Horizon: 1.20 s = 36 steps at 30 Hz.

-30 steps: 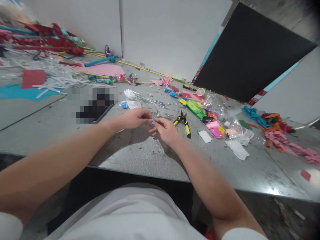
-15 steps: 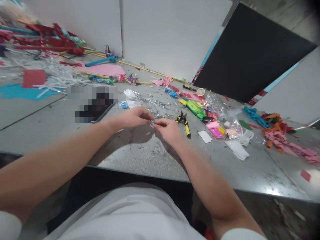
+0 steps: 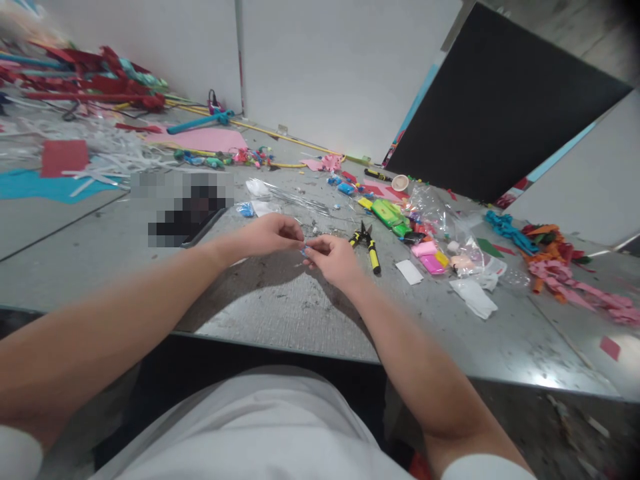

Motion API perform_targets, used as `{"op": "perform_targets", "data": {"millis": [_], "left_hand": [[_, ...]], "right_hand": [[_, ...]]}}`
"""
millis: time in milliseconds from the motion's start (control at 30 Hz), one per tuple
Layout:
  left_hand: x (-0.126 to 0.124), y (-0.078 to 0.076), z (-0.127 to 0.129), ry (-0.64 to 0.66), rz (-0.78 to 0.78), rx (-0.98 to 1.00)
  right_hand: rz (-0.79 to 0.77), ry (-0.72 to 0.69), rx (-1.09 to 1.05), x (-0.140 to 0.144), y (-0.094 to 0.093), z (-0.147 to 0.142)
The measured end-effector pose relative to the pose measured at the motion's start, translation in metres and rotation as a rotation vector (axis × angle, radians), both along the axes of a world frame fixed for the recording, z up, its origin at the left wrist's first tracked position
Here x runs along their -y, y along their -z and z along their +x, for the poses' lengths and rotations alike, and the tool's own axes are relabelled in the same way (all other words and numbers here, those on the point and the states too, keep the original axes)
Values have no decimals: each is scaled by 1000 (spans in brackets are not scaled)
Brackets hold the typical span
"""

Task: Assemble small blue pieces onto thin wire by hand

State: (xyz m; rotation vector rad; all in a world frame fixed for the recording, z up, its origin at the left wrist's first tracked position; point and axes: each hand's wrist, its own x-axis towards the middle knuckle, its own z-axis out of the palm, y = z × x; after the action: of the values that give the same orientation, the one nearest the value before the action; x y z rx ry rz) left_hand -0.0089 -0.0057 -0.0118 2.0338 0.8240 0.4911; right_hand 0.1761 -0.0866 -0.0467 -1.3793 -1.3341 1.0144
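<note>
My left hand (image 3: 270,237) and my right hand (image 3: 334,259) meet fingertip to fingertip just above the grey table (image 3: 280,307). Between the fingertips sits a tiny blue piece (image 3: 303,251), pinched from both sides and mostly hidden by the fingers. Both hands hover low over the table's middle, a short way in from its near edge. Just to the right of my right hand lie pliers with yellow and black handles (image 3: 369,243).
Clay-like blocks in green (image 3: 389,215) and pink (image 3: 429,257) lie among clear plastic bags (image 3: 440,213) to the right. White paper scraps (image 3: 473,297), coloured strips (image 3: 565,270), a pink sheet (image 3: 205,139) and a dark panel (image 3: 500,107) surround the work spot. A pixelated patch (image 3: 187,207) lies at left.
My right hand's fingers have curled in closer to the left fingertips around the small blue piece. The hands stay in nearly the same spot.
</note>
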Motion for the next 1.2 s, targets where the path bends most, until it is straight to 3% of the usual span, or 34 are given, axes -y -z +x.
{"op": "perform_targets", "data": {"millis": [133,300,600,967,1200], "left_hand": [[0,0,-1,-39,65,-23],[2,-4,0,46,41,9],[7,-6,-1,78,50,-86],[-1,-3,0,26,105,-136],[3,-5,-1,44,70,-58]], "right_hand": [[21,-55,14,-1,6,0],[88,-47,89,-1,9,4],[136,28,295,1,5,5],[280,-17,484,5,0,5],[338,-73,489,12,-5,3]]}}
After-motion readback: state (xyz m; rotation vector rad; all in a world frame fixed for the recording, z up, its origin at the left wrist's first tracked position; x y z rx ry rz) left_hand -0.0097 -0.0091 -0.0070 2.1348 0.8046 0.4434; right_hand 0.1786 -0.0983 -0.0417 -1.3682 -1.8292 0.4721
